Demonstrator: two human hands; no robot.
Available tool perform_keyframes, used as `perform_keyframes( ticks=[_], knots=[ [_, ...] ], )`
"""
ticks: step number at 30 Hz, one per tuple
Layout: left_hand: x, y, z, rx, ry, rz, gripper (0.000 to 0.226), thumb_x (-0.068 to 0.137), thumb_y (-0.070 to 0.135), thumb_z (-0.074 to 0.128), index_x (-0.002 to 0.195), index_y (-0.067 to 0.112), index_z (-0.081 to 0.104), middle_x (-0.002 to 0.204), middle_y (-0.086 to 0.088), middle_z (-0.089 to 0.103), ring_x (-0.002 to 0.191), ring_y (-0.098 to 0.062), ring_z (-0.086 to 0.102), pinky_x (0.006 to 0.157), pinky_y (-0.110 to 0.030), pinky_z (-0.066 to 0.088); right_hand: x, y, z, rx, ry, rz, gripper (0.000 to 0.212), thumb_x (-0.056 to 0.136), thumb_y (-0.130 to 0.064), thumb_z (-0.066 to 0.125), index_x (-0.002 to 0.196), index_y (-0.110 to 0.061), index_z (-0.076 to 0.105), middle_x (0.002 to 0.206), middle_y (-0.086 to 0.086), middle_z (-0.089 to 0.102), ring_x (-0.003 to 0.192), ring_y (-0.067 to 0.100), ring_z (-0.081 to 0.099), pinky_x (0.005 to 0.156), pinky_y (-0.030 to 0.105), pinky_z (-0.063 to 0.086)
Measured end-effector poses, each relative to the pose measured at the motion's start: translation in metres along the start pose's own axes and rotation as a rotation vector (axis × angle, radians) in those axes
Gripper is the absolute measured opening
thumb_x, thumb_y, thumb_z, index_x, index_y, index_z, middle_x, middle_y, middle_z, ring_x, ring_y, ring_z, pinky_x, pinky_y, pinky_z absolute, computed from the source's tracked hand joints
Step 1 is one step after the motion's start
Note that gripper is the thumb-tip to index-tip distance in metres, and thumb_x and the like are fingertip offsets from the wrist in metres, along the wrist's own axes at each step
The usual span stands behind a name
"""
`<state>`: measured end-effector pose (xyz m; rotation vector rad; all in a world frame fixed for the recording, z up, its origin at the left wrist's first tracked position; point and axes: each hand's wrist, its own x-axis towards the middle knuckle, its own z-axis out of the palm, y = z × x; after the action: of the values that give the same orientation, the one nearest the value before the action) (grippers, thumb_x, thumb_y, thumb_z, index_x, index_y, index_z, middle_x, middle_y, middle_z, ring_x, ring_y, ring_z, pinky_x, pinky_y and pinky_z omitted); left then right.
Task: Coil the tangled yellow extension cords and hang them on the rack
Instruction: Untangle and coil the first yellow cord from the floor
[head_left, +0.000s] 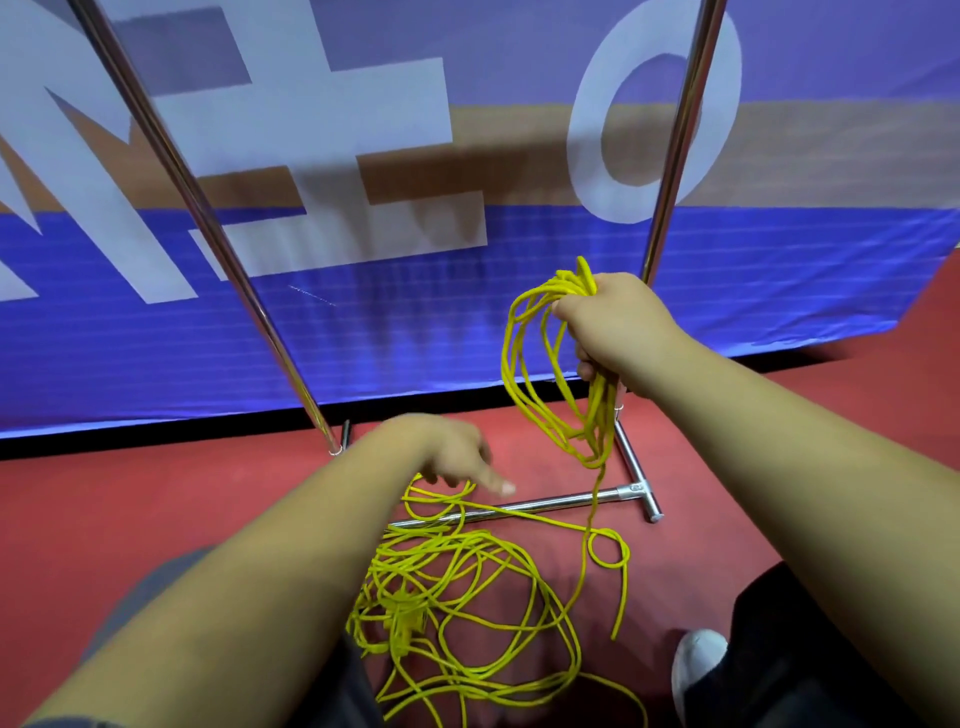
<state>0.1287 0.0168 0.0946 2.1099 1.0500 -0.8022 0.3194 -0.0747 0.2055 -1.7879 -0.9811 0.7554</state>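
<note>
Yellow extension cords (467, 597) — one loose tangle on the floor across and in front of the rack's base bar (545, 506), one coil (550, 374) hanging long-axis vertical above that bar, top clenched in the right hand (618, 327) — left hand (447, 452) slack-fingered, empty, over the bar's left end; two uprights (208, 234) behind.

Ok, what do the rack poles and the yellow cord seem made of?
Rack poles: polished metal, likely chromed or stainless steel, judging by bright streak highlights. Yellow cord: apparently smooth plastic or rubber sheathing; it bends into loose loops.
</note>
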Motion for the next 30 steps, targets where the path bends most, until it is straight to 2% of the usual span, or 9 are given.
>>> perform_keyframes(
  ticks=[2, 6, 9, 11, 15, 18, 21, 25, 30],
  knots=[
    [0.007, 0.018, 0.023, 0.141, -0.037, 0.053, 0.094, 0.085, 0.061, 0.075, 0.158, 0.018, 0.036, 0.152, -0.005, 0.054, 0.133, -0.028, 0.057, 0.113, -0.042, 0.045, -0.003, -0.001, 0.002, 0.078, 0.010, 0.034, 0.018, 0.090, -0.014, 0.059, 0.073, -0.017, 0.055, 0.056, 0.006, 0.045, 0.039, 0.028, 0.047, 0.051, 0.042, 0.048],
    [0.021, 0.054, 0.061, 0.010, 0.004, 0.211, 0.100, 0.090, 0.038, 0.078, 0.165, 0.024, 0.014, 0.167, -0.003, 0.033, 0.148, -0.026, 0.042, 0.118, -0.035, 0.037, -0.010, -0.010, 0.000, 0.339, -0.015, 0.043, 0.017, 0.094, -0.010, 0.059, 0.080, -0.018, 0.055, 0.059, 0.003, 0.039, 0.044, 0.020, 0.035, 0.044, 0.028, 0.037],
    [0.026, 0.061, 0.082, 0.028, 0.086, 0.275, 0.073, 0.094, 0.029, 0.074, 0.157, 0.029, 0.039, 0.154, -0.002, 0.050, 0.134, -0.024, 0.053, 0.100, -0.023, 0.042, -0.018, -0.019, -0.005, 0.544, -0.017, 0.033, 0.020, 0.099, -0.007, 0.058, 0.084, -0.019, 0.053, 0.056, -0.002, 0.034, 0.043, 0.014, 0.028, 0.043, 0.024, 0.029],
    [0.032, 0.055, 0.098, 0.065, -0.010, 0.284, 0.048, 0.096, 0.020, 0.070, 0.142, 0.020, 0.059, 0.130, -0.006, 0.064, 0.113, -0.023, 0.060, 0.084, -0.023, 0.041, -0.021, -0.022, -0.008, 0.622, -0.007, 0.031, 0.021, 0.100, -0.007, 0.059, 0.085, -0.020, 0.052, 0.054, -0.004, 0.034, 0.043, 0.013, 0.026, 0.044, 0.023, 0.026],
    [0.042, 0.035, 0.110, 0.221, -0.227, 0.201, 0.033, 0.102, 0.007, 0.059, 0.134, 0.009, 0.067, 0.134, -0.011, 0.068, 0.110, -0.022, 0.061, 0.085, -0.027, 0.043, -0.021, -0.019, -0.018, 0.653, 0.005, 0.013, 0.021, 0.100, -0.009, 0.061, 0.086, -0.021, 0.050, 0.055, -0.005, 0.033, 0.045, 0.013, 0.025, 0.044, 0.024, 0.025],
    [0.041, 0.014, 0.089, 0.150, -0.097, 0.095, 0.034, 0.107, 0.010, 0.052, 0.139, 0.006, 0.064, 0.139, -0.011, 0.065, 0.125, -0.026, 0.061, 0.095, -0.026, 0.042, -0.019, -0.016, -0.027, 0.664, 0.032, 0.011, 0.018, 0.101, -0.011, 0.060, 0.090, -0.021, 0.050, 0.058, -0.004, 0.030, 0.045, 0.012, 0.024, 0.044, 0.024, 0.024],
    [0.038, -0.010, 0.062, 0.087, 0.156, 0.014, 0.034, 0.105, 0.033, 0.058, 0.126, 0.009, 0.072, 0.122, -0.013, 0.074, 0.106, -0.026, 0.067, 0.094, -0.033, 0.050, -0.016, -0.014, -0.036, 0.608, 0.052, -0.015, 0.015, 0.100, -0.011, 0.061, 0.092, -0.018, 0.050, 0.056, -0.004, 0.030, 0.044, 0.013, 0.024, 0.044, 0.023, 0.025],
    [0.020, -0.022, 0.023, -0.322, 0.378, -0.050, 0.035, 0.102, 0.036, 0.064, 0.101, 0.003, 0.074, 0.082, -0.014, 0.069, 0.070, -0.026, 0.059, 0.072, -0.034, 0.053, -0.013, -0.009, -0.039, 0.375, 0.055, -0.104, 0.026, 0.096, -0.015, 0.064, 0.076, -0.023, 0.050, 0.055, -0.002, 0.036, 0.044, 0.018, 0.027, 0.045, 0.026, 0.029],
    [-0.028, -0.011, -0.019, -0.941, 0.462, 0.018, 0.029, 0.100, 0.038, 0.067, 0.097, 0.010, 0.072, 0.074, -0.001, 0.065, 0.057, -0.011, 0.064, 0.053, -0.027, 0.060, -0.008, -0.003, -0.026, 0.145, 0.063, -0.182, 0.022, 0.091, -0.022, 0.065, 0.073, -0.023, 0.053, 0.058, 0.005, 0.040, 0.044, 0.023, 0.038, 0.045, 0.035, 0.041]
  ],
)
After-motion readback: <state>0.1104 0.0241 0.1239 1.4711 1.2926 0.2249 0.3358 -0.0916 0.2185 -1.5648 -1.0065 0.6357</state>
